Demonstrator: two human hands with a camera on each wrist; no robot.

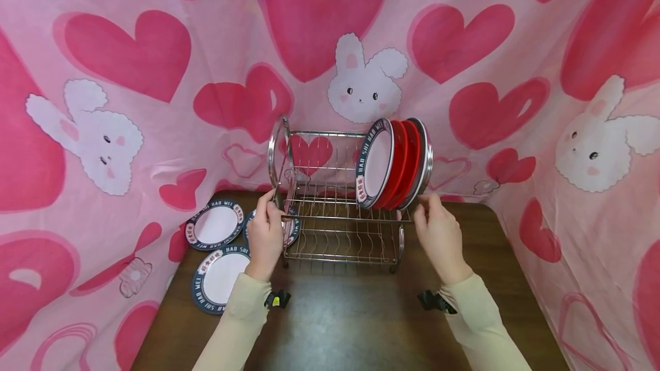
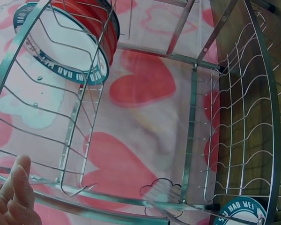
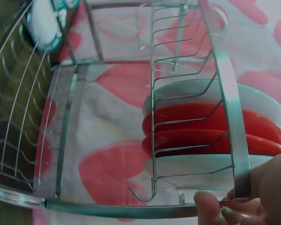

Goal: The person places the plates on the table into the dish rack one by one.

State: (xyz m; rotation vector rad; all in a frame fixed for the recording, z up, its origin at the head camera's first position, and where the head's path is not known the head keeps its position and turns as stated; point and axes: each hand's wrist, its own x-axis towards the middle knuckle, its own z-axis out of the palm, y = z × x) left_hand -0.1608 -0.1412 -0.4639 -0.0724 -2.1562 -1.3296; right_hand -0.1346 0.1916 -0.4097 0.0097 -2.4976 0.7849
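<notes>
A two-tier metal dish rack (image 1: 340, 219) stands toward the back of the table. My left hand (image 1: 265, 239) grips the front left corner of its upper tier. At the opposite front corner my right hand (image 1: 440, 236) pinches the flat rail, with thumb and fingers around it in the right wrist view. Several plates stand on edge at the right end of the upper tier: a white plate with a dark blue lettered rim (image 1: 376, 165) leftmost, then red-backed plates (image 3: 192, 140) beside it. The lower tier (image 1: 340, 248) shows only bare wire.
On the brown table (image 1: 340, 325), left of the rack, lie two blue-rimmed plates (image 1: 213, 225). A third blue-rimmed plate (image 1: 295, 231) is partly hidden behind my left hand and the rack. A pink cloth with hearts and rabbits (image 1: 464, 102) hangs close around the back and sides.
</notes>
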